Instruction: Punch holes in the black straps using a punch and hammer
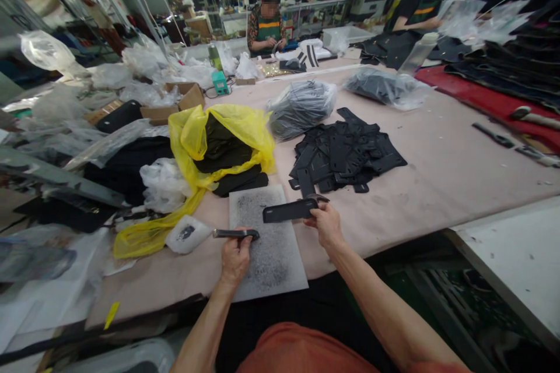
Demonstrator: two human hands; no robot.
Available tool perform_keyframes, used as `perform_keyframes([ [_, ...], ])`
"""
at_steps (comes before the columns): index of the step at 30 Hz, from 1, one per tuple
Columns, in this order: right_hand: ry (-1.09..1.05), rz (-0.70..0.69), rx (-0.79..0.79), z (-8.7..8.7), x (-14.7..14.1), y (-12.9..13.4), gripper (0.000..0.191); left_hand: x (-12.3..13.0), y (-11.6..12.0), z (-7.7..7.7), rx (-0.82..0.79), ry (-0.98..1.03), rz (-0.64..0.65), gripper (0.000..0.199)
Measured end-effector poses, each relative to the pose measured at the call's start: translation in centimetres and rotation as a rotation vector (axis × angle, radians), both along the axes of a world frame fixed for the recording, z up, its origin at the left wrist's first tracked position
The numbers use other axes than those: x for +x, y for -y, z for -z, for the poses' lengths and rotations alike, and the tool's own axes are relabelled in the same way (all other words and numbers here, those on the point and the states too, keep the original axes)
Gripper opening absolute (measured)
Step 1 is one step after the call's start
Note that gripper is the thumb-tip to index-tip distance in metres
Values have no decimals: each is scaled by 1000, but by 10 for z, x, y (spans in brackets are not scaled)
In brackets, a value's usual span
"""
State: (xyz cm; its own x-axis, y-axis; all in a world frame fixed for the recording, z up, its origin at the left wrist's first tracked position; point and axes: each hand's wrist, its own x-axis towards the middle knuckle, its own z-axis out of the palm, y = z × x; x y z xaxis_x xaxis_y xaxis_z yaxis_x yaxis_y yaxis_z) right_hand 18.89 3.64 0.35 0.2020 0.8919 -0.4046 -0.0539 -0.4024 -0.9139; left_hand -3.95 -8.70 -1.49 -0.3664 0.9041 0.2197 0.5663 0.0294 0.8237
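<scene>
Grips narrow dark piece (227, 233) in left hand (235, 257), flat black piece (286, 211) in right hand (326, 224), over near speckled board (273, 265), apparently mid-handling, calling for steady grasps.

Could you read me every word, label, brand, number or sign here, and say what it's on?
There are none that I can read.
Black piece in the right hand: small pale marks near its ends, too small to tell if they are lettering.
Black strip in the left hand: no readable text.
Speckled board: dark specks, no legible words.
</scene>
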Motion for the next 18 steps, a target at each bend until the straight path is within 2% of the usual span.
perform_keyframes([
  [4, 65, -70, -95, -2, 17, 48, 39, 1, 0, 3, 21, -27, -5, 21],
  [6, 198, -184, -92, -4, 25, 74, 52, 2, 0, 4, 45, -47, 3, 20],
  [7, 271, -258, -79, -6, 28, 85, 53, 2, 0, 5, 56, -56, 8, 19],
  [11, 413, -475, -95, -10, 34, 117, 27, 3, -1, 6, 53, -83, 11, 17],
  [15, 392, -523, -152, -8, 29, 127, 25, 2, -2, 4, 25, -82, 11, 19],
  [18, 482, -588, -103, -5, 27, 128, 26, 2, -2, -1, -11, -67, 14, 20],
])
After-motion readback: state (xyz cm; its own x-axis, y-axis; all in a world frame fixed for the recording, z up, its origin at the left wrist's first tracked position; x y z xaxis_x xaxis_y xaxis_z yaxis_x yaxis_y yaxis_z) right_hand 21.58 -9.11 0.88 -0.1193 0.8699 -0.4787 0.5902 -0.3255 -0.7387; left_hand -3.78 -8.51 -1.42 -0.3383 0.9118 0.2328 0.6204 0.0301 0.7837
